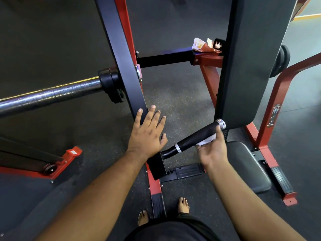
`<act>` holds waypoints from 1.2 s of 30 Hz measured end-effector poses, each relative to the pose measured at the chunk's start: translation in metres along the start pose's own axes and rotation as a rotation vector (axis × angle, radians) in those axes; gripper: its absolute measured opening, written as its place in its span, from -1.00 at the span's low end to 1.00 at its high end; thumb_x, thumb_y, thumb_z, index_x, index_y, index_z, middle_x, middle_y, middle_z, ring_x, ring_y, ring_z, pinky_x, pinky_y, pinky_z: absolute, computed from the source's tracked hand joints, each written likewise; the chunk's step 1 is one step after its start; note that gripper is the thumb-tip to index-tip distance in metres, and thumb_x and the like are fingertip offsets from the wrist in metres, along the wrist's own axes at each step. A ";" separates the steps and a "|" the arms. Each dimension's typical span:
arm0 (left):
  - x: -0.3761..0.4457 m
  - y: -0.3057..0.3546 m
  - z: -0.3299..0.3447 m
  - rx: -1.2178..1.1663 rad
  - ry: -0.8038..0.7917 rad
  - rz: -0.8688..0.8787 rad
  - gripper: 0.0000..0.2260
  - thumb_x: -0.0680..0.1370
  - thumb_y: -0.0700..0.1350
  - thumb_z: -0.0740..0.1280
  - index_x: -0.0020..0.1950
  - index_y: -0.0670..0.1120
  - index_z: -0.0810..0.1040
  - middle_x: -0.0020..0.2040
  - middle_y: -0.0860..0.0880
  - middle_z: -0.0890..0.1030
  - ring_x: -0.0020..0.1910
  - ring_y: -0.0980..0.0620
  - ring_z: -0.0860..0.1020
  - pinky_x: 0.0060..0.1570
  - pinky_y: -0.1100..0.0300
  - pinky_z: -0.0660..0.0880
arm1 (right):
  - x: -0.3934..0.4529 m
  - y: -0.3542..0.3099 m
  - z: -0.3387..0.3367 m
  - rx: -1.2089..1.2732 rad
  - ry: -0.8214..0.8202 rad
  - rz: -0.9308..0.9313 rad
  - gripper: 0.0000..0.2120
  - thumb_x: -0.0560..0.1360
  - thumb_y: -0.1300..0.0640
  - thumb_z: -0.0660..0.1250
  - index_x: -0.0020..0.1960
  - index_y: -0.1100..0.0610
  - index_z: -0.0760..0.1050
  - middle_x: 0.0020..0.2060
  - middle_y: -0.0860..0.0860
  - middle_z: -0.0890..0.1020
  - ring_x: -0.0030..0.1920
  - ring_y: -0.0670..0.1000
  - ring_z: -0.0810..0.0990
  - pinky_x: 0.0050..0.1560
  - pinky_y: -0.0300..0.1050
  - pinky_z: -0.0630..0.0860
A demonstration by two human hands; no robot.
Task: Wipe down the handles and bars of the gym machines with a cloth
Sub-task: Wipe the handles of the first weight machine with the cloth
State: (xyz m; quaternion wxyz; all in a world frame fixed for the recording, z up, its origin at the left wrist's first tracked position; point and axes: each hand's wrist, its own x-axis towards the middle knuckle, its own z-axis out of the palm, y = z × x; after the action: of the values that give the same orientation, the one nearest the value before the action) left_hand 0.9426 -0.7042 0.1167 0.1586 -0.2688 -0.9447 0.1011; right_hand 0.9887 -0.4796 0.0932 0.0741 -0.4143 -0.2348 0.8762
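A black rubber handle [196,138] with silver end rings juts out from the machine's black lever arm [121,54]. My right hand [212,148] holds a white cloth [206,141] against the handle's underside, thumb reaching up near the silver end cap. My left hand [147,133] is flat with fingers straight and spread, resting on the lower end of the black lever arm, just left of the handle.
A chrome weight bar [50,95] sticks out to the left. The black back pad [250,63] and seat pad [246,164] stand on the red frame [278,94] at right. A crumpled wrapper [201,44] lies on the crossbar. My bare feet [183,205] straddle the red base rail.
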 end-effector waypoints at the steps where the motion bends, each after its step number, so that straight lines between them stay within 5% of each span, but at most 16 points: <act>1: 0.000 0.000 0.001 -0.006 0.014 0.002 -0.45 0.61 0.14 0.12 0.55 -0.04 0.42 0.56 -0.10 0.40 0.64 -0.14 0.13 0.59 -0.28 -0.09 | 0.005 -0.008 0.003 0.008 0.017 0.000 -0.53 0.56 -0.14 0.43 0.36 0.10 0.53 0.11 0.03 0.71 0.12 0.07 0.70 0.25 0.07 0.60; 7: 0.001 0.001 0.001 -0.027 0.033 -0.001 -0.46 0.59 0.14 0.15 0.52 -0.04 0.47 0.54 -0.09 0.42 0.64 -0.14 0.16 0.58 -0.29 -0.06 | 0.040 -0.016 0.006 -0.072 0.003 0.029 -0.36 0.34 -0.40 0.48 0.08 0.13 0.56 -0.10 0.04 0.64 -0.09 0.06 0.67 0.18 0.08 0.65; 11: -0.001 0.000 0.001 -0.013 0.034 0.000 -0.46 0.59 0.14 0.17 0.52 -0.04 0.47 0.54 -0.09 0.43 0.63 -0.14 0.16 0.58 -0.29 -0.06 | 0.047 -0.024 -0.010 -0.053 -0.048 -0.051 -0.03 0.11 -0.44 0.55 0.31 0.15 0.53 0.05 0.09 0.68 0.07 0.10 0.70 0.23 0.15 0.62; 14: 0.000 0.000 -0.001 -0.015 0.034 0.000 -0.46 0.59 0.14 0.17 0.53 -0.05 0.46 0.54 -0.10 0.43 0.63 -0.15 0.16 0.58 -0.29 -0.05 | 0.057 -0.043 -0.011 0.012 -0.086 -0.129 0.05 -0.04 -0.43 0.64 0.26 0.16 0.52 0.02 0.07 0.65 0.07 0.04 0.67 0.27 0.00 0.59; 17: 0.002 0.001 0.000 -0.018 0.041 0.003 -0.46 0.59 0.13 0.18 0.53 -0.05 0.46 0.53 -0.11 0.43 0.63 -0.15 0.17 0.58 -0.29 -0.04 | 0.049 -0.031 -0.002 -0.060 -0.078 -0.148 -0.31 0.22 -0.38 0.56 0.09 0.10 0.53 -0.16 0.02 0.65 -0.11 0.00 0.66 0.10 -0.08 0.62; 19: 0.001 0.000 0.000 -0.029 0.040 -0.003 -0.45 0.58 0.13 0.19 0.52 -0.05 0.46 0.53 -0.10 0.44 0.63 -0.15 0.17 0.58 -0.29 -0.04 | 0.040 0.002 -0.003 -0.148 -0.061 -0.071 -0.46 0.42 -0.32 0.44 0.11 0.12 0.56 -0.11 0.05 0.67 -0.09 0.02 0.67 0.11 -0.06 0.61; 23: 0.000 0.000 0.000 -0.028 0.035 -0.005 -0.45 0.57 0.13 0.20 0.52 -0.05 0.47 0.53 -0.10 0.44 0.63 -0.15 0.17 0.58 -0.29 -0.04 | 0.020 0.027 -0.014 -0.271 -0.108 0.091 -0.27 0.31 -0.40 0.41 0.18 0.17 0.56 0.03 0.14 0.69 0.14 0.15 0.67 0.31 0.12 0.56; 30: 0.001 0.000 -0.002 -0.003 0.016 0.002 -0.45 0.60 0.14 0.17 0.54 -0.05 0.44 0.54 -0.10 0.42 0.63 -0.15 0.16 0.59 -0.28 -0.09 | 0.054 -0.033 -0.004 -0.048 -0.101 -0.143 -0.26 0.20 -0.44 0.52 0.08 0.11 0.50 -0.05 0.09 0.63 -0.08 0.05 0.67 0.15 -0.03 0.63; 33: 0.001 0.001 -0.001 -0.022 0.019 -0.010 -0.46 0.59 0.13 0.18 0.53 -0.05 0.46 0.53 -0.09 0.44 0.63 -0.14 0.18 0.59 -0.27 -0.10 | 0.040 0.016 -0.010 -0.178 -0.099 0.031 -0.37 0.41 -0.38 0.39 0.17 0.13 0.55 0.03 0.13 0.71 -0.02 0.06 0.73 0.19 0.00 0.61; 36: 0.000 0.001 -0.002 -0.024 0.017 -0.010 -0.46 0.59 0.13 0.18 0.53 -0.05 0.46 0.53 -0.10 0.44 0.63 -0.14 0.18 0.59 -0.27 -0.11 | 0.019 0.047 -0.018 -0.272 -0.128 0.149 -0.26 0.32 -0.44 0.35 0.19 0.16 0.54 0.09 0.16 0.70 0.15 0.14 0.69 0.34 0.12 0.54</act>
State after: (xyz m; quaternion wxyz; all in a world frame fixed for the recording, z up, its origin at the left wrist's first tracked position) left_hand 0.9439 -0.7030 0.1185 0.1639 -0.2666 -0.9458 0.0867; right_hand 0.9930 -0.5079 0.0480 -0.0631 -0.3801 -0.3241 0.8640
